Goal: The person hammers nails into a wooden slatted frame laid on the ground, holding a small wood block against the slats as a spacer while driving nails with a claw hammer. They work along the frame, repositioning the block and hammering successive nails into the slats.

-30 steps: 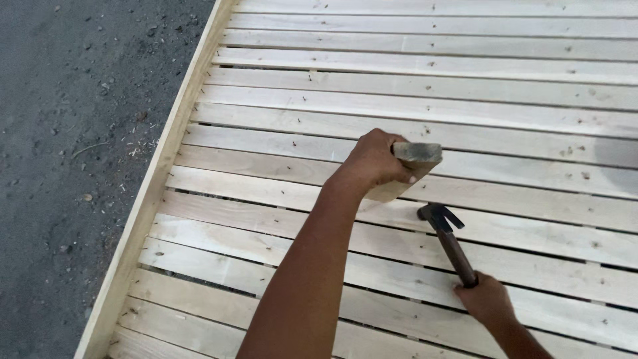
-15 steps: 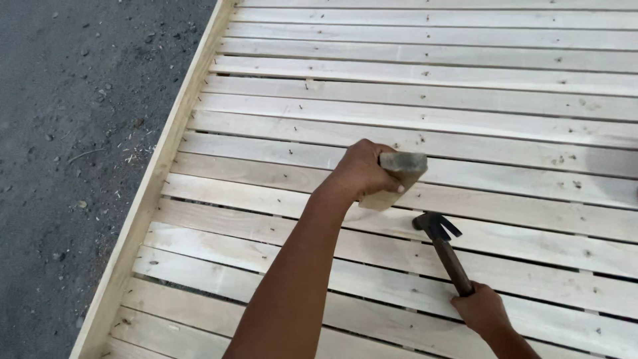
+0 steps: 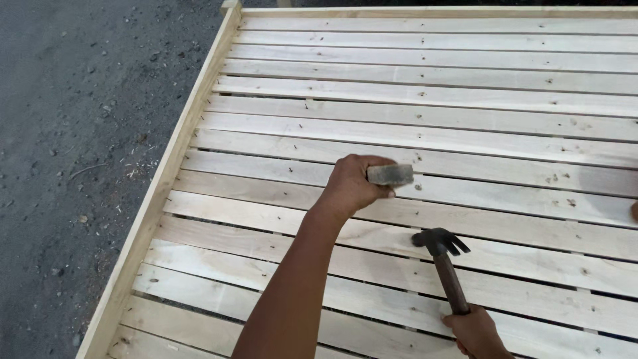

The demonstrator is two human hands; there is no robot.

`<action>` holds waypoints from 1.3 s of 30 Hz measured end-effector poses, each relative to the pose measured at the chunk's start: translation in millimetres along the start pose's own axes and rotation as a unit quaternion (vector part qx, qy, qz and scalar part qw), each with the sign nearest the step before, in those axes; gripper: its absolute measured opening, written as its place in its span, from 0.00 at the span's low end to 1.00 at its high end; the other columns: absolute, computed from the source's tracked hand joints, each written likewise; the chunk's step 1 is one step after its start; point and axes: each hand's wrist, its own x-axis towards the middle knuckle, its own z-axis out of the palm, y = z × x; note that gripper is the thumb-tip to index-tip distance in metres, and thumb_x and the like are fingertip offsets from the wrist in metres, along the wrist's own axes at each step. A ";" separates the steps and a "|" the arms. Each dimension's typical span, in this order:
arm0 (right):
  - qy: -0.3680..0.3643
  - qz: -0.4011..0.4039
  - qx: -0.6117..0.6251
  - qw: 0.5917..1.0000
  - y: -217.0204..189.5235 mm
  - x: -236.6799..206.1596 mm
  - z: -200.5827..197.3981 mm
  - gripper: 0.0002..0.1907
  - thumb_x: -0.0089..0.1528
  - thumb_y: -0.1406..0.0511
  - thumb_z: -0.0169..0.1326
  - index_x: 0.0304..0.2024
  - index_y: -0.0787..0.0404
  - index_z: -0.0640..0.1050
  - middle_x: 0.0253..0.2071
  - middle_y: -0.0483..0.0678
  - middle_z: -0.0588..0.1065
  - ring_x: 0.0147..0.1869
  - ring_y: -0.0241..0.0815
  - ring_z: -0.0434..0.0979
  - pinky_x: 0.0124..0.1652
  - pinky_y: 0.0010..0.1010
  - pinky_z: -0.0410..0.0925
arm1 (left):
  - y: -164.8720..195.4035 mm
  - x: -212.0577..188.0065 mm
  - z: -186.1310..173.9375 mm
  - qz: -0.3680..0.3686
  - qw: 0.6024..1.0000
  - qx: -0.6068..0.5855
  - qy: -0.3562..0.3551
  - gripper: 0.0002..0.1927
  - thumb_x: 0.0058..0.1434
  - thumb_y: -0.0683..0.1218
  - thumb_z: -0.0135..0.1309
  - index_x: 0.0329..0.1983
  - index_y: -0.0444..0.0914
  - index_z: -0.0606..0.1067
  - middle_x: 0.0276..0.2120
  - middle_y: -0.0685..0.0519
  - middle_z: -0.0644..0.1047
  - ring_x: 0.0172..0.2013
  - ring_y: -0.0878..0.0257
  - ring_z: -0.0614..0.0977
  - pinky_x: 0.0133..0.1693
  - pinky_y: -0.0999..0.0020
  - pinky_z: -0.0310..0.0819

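Left hand (image 3: pixel 352 186) wrapped tight around a small grey rectangular block (image 3: pixel 391 175), held just above the pale wooden slatted frame (image 3: pixel 412 133), mid-panel. Right hand (image 3: pixel 477 330) closed around the lower end of the brown wooden handle of a dark steel claw hammer (image 3: pixel 444 256); head sits low over a slat, below the block. Hammer looks head-heavy, stiff; grip near handle end suits it. Block seems hard, rough, not slippery. Dark gravelly asphalt ground (image 3: pixel 80 146) lies left of frame.
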 end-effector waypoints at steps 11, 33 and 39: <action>0.031 -0.052 -0.013 0.998 9.9 1.5 3.9 0.22 0.57 0.59 0.68 0.48 0.64 0.78 0.17 0.52 0.71 0.17 0.45 0.70 0.21 0.39 0.65 | -15.9 15.1 9.5 -0.009 0.998 -0.052 0.022 0.27 0.42 0.39 0.71 0.50 0.41 0.83 0.41 0.51 0.86 0.40 0.62 0.87 0.46 0.68 0.83; -0.026 -0.061 0.033 0.997 15.8 2.4 -4.2 0.20 0.59 0.60 0.68 0.27 0.68 0.73 0.12 0.49 0.64 0.12 0.44 0.63 0.16 0.39 0.58 | -16.7 37.9 10.0 -0.008 0.997 -0.047 -0.065 0.30 0.42 0.38 0.73 0.52 0.43 0.82 0.45 0.53 0.85 0.45 0.63 0.86 0.53 0.70 0.81; -0.026 -0.059 0.029 0.998 18.7 4.1 -4.0 0.21 0.59 0.61 0.68 0.23 0.65 0.70 0.12 0.49 0.63 0.11 0.44 0.62 0.17 0.39 0.57 | -30.7 34.4 -3.6 -0.025 0.991 -0.102 -0.077 0.30 0.42 0.35 0.71 0.52 0.40 0.82 0.46 0.51 0.85 0.45 0.63 0.87 0.52 0.69 0.84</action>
